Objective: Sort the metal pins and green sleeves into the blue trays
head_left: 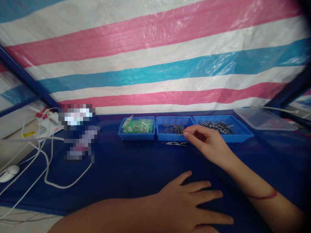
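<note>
My left hand (pixel 191 204) lies flat on the dark blue table cover (pixel 126 168), fingers stretched out and apart, holding nothing. My right hand (pixel 206 140) reaches forward to the front edge of the middle blue tray (pixel 173 137), fingers pinched together over small metal pins (pixel 173 128); what is in the pinch is too small to make out. A few loose pins (pixel 176 143) lie on the cover just in front of that tray. A red band (pixel 263 196) circles my right forearm.
Left blue tray (pixel 136 136) holds green and white plastic parts; right blue tray (pixel 239 135) holds more metal pins. A clear plastic lid (pixel 264 119) sits at the far right. White cables (pixel 46 168) and a white mouse (pixel 9 173) lie left. A striped tarp hangs behind.
</note>
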### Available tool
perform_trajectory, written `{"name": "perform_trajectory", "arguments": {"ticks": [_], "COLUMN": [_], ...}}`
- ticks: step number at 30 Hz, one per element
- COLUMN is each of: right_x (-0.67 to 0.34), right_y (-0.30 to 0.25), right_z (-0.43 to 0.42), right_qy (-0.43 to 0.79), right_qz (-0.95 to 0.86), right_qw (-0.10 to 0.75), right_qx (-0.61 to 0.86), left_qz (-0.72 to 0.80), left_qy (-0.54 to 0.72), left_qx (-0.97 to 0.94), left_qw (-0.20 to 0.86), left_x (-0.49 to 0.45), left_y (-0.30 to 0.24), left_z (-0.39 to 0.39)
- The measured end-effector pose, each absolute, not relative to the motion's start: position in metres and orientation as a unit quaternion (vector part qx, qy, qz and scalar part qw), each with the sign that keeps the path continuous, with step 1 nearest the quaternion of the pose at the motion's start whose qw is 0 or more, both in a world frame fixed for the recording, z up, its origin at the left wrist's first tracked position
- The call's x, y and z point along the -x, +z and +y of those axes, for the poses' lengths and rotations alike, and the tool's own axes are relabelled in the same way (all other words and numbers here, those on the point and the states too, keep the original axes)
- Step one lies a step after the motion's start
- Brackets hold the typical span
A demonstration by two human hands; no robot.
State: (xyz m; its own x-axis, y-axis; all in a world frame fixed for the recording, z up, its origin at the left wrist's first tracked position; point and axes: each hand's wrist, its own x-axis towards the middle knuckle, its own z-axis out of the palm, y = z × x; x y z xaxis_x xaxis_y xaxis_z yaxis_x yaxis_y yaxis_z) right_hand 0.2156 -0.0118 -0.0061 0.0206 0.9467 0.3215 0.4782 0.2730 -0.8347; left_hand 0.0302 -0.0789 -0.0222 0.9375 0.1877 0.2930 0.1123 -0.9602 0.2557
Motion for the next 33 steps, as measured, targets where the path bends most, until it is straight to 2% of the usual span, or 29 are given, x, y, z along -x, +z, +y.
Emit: {"name": "perform_trajectory", "arguments": {"ticks": [6, 10, 13, 17, 20, 26, 33], "right_x": [-0.216, -0.214, -0.206, -0.194, -0.187, -0.183, -0.183], "right_y": [-0.008, -0.009, -0.009, -0.01, -0.011, -0.009, -0.005], "right_z": [-0.013, -0.015, -0.017, -0.022, -0.026, -0.029, -0.029], "right_qy": [0.262, 0.263, 0.286, 0.401, 0.462, 0.504, 0.57], "right_qz": [-0.658, -0.659, -0.616, -0.552, -0.546, -0.535, -0.48], "right_qw": [0.457, 0.459, 0.51, 0.529, 0.502, 0.489, 0.478], "right_qx": [0.538, 0.535, 0.528, 0.505, 0.486, 0.47, 0.464], "left_qz": [0.254, 0.277, 0.313, 0.402, 0.41, 0.385, 0.373], "left_qy": [0.132, 0.159, 0.237, 0.385, 0.426, 0.452, 0.48], "left_qx": [-0.954, -0.943, -0.906, -0.761, -0.704, -0.678, -0.692], "left_qw": [0.087, 0.091, 0.16, 0.335, 0.394, 0.433, 0.389], "left_x": [-0.028, -0.027, -0.027, -0.027, -0.025, -0.024, -0.022], "left_y": [-0.028, -0.029, -0.025, -0.015, -0.013, -0.016, -0.008], "left_z": [-0.048, -0.033, -0.025, -0.011, -0.002, -0.001, -0.005]}}
